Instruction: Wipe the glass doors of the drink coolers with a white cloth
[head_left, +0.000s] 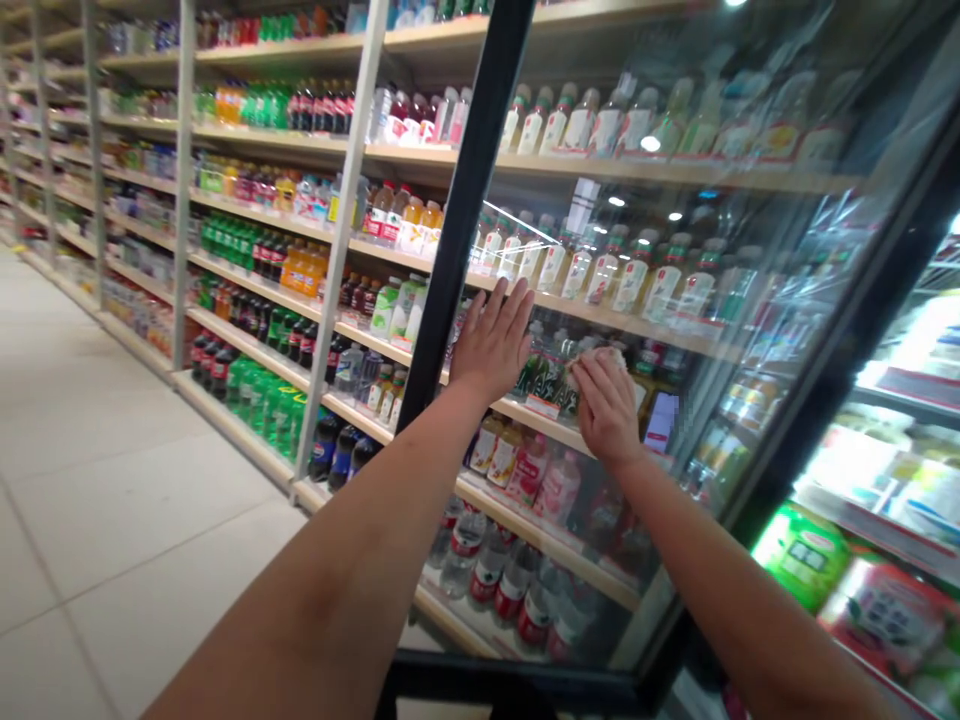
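A glass door (600, 400) with a black frame (466, 230) stands swung out before me, and bottles on shelves show through it. My left hand (493, 338) lies flat on the glass beside the frame's left edge, fingers stretched out. To its right, my right hand (606, 400) presses a crumpled pale cloth (611, 357) against the pane. Most of the cloth is hidden under the fingers.
Long shelves (259, 225) of bottled drinks run away to the left beside a tiled floor (142, 540). At the right, behind the door's edge, a lit cooler holds packaged goods, among them a green pack (802, 555).
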